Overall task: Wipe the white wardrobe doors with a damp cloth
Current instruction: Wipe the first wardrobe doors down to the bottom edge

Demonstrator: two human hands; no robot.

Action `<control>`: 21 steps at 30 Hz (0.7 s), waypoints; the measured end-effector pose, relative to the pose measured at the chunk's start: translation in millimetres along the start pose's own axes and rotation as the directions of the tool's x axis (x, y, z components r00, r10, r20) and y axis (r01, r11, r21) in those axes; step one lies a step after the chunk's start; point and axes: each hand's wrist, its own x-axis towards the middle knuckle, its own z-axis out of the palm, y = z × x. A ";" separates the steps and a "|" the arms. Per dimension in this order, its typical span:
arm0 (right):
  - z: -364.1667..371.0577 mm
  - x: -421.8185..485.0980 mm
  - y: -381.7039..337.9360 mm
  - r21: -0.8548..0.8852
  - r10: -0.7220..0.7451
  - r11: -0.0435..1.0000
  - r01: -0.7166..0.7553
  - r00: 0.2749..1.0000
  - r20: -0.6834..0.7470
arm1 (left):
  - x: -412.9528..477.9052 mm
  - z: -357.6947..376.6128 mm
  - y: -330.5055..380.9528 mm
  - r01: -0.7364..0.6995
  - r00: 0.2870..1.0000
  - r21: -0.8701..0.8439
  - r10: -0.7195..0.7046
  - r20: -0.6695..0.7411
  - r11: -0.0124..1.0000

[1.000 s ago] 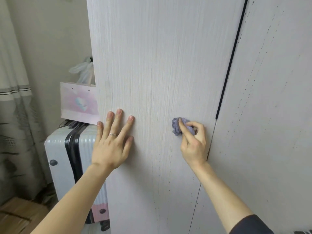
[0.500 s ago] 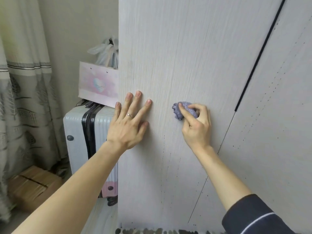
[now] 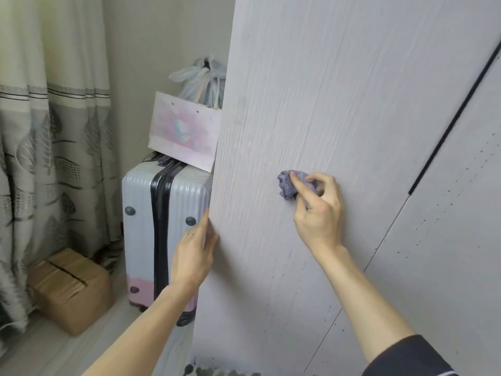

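The white wood-grain wardrobe door (image 3: 339, 90) fills the middle of the head view, with a second door (image 3: 447, 240) to its right past a dark gap. My right hand (image 3: 318, 210) pinches a small bunched purple cloth (image 3: 287, 185) and presses it against the left door at mid height. My left hand (image 3: 195, 251) holds that door's left edge, thumb on the front face and fingers behind the edge. Small dark specks dot the lower parts of both doors.
Left of the wardrobe stands a pale blue suitcase (image 3: 141, 226) with a pink-and-white paper bag (image 3: 184, 134) and a plastic bag (image 3: 200, 77) on top. A cardboard box (image 3: 67, 289) sits on the floor by a grey patterned curtain (image 3: 48, 145).
My left hand has left the door's face, where it lay flat, and moved down-left to take the door's edge. The right hand still holds the cloth on the door. The view has swung left.
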 end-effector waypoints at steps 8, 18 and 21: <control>32.2 -104.4 -5.5 -0.045 -0.262 0.955 0.293 0.905 0.335 | 4.3 0.8 -11.3 -0.026 1.000 -0.029 0.026 0.006 0.999; 28.6 50.9 -44.9 0.040 -0.021 0.999 0.026 0.991 -0.132 | 4.8 -1.8 -13.1 -0.004 1.000 0.032 0.004 -0.008 0.999; 37.7 -0.6 -48.0 -0.088 -0.205 0.974 0.209 0.977 0.051 | 4.1 -3.1 -12.0 0.011 1.000 0.014 -0.011 -0.011 1.000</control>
